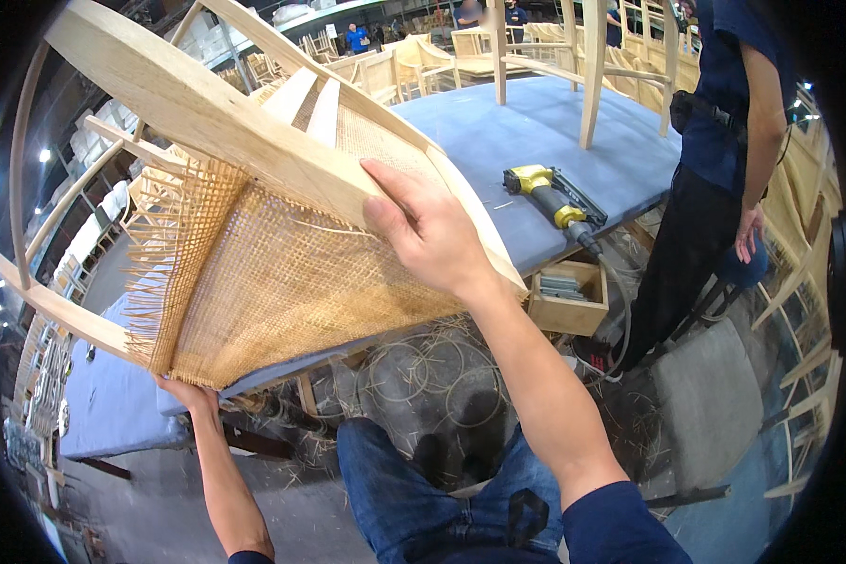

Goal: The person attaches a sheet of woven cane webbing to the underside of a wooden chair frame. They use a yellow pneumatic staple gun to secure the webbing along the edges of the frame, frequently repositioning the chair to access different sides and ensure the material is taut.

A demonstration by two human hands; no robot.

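A light wooden chair frame (235, 113) is tilted up in front of me, with woven cane webbing (291, 273) stretched across it. Loose cane ends (155, 273) fray out along the webbing's left side. My right hand (428, 226) is closed round the thick upper rail, thumb and forefinger against the wood. Down at the lower left corner, my left hand (193, 393) grips the frame where the cane folds over its edge. Most of the left fingers are hidden beneath the frame and the webbing.
A yellow and black nail gun (555, 195) with a hose lies on the blue padded table (461, 122). Below the table edge sits a wooden box (573, 315) of metal strips. At right stands a person (724, 141). Hoses and cane scraps litter the floor; chair frames stand behind.
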